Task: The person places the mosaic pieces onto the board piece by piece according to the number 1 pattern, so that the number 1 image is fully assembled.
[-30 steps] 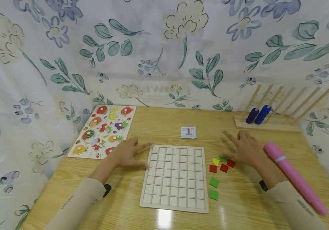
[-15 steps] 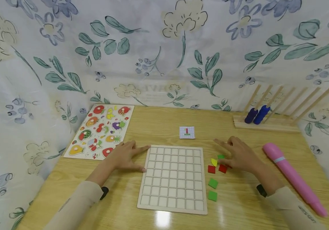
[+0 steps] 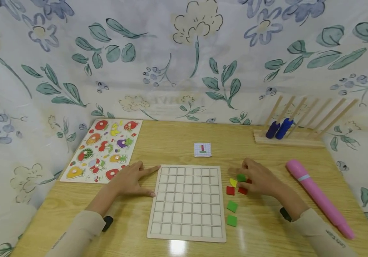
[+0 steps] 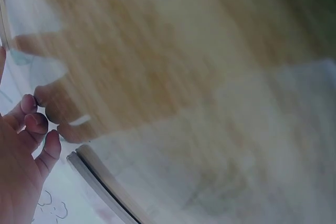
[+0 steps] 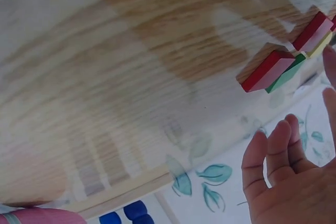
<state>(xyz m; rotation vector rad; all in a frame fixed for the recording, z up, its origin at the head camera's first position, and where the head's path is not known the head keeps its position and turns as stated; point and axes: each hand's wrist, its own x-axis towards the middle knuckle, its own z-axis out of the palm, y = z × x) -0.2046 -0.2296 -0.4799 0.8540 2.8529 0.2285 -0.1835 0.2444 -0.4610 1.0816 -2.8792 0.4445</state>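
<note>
Wooden grid board (image 3: pixel 187 200) has every cell bare: our right hand (image 3: pixel 259 178) pinches a green tile (image 3: pixel 241 177), left hand (image 3: pixel 129 178) lies flat.

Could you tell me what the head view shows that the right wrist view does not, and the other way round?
Only the head view shows the grid board, the fruit puzzle, the small pattern card and the left hand. Only the right wrist view shows the tiles' thick edges from the side, as on the red tile. Both show the right hand, the table and the pink tube.
</note>
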